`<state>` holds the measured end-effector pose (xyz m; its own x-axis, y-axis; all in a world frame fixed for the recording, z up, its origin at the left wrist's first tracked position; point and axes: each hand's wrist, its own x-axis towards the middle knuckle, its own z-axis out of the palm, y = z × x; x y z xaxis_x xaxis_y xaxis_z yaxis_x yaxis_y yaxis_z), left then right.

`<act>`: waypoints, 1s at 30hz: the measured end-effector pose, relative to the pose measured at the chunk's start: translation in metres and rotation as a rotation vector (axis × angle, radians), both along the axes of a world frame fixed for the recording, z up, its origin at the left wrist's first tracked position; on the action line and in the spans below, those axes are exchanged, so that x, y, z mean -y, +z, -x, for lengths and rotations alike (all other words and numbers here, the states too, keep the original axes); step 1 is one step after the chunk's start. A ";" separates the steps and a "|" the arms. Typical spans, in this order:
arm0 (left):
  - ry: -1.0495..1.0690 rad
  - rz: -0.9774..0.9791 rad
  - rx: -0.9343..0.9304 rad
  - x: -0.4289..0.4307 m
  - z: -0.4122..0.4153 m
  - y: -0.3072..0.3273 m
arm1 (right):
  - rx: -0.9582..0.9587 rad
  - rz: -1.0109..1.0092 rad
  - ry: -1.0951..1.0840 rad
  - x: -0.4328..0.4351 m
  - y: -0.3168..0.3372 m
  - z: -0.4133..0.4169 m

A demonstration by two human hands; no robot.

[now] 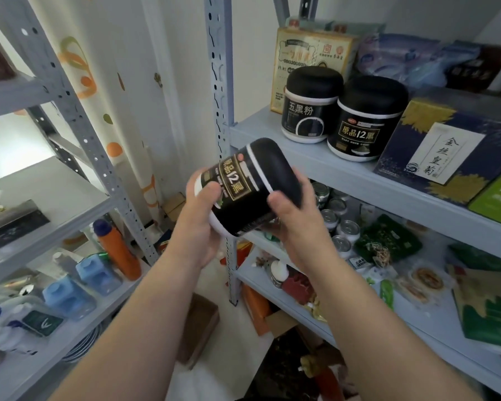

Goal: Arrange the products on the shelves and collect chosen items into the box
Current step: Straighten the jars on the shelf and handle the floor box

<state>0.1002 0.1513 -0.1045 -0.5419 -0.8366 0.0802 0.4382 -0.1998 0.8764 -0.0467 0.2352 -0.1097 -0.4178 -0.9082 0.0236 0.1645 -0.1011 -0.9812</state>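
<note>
Held jar (243,186) tilted between left hand (198,227) and right hand (297,211), just in front of the upright post (219,68). Up and right of the held jar, on the upper shelf (272,134): two standing jars (311,111) side by side and touching, a carton (307,50) upright behind them, a flat box (446,151) lying further right. Below and right of the held jar, cans (339,224) on the lower shelf (434,322); below and left, jugs (67,293) on the left rack (70,198); below, a cardboard box (198,325) on the floor (235,337).

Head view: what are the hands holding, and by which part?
A tilted black plastic jar with a domed black lid: left hand grips its base end, right hand its lid end.
</note>
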 end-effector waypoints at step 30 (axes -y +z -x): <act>0.068 0.079 0.137 0.012 -0.001 -0.005 | -0.413 -0.285 0.278 -0.008 0.048 0.047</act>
<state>0.1013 0.1394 -0.1099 -0.4950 -0.8655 0.0763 0.3234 -0.1020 0.9407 -0.0932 0.2431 -0.0619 -0.1700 -0.9772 -0.1274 -0.2557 0.1686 -0.9519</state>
